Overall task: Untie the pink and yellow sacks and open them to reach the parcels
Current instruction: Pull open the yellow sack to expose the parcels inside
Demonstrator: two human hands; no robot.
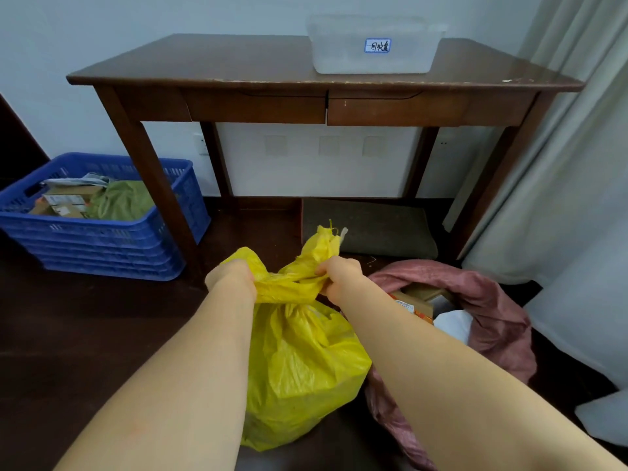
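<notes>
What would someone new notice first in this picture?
The bright yellow sack on the dark floor at centre, its bunched neck gripped by the left hand and right hand. Just right of it lies the pink sack, already open with parcels showing. A blue crate sits far left.

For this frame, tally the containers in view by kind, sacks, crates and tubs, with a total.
Sacks: 2, the yellow sack gripped at its neck by the left hand and right hand, and the pink sack, already open
Crates: 1, the blue crate
Tubs: 1, the clear tub on the desk
Total: 4
</notes>
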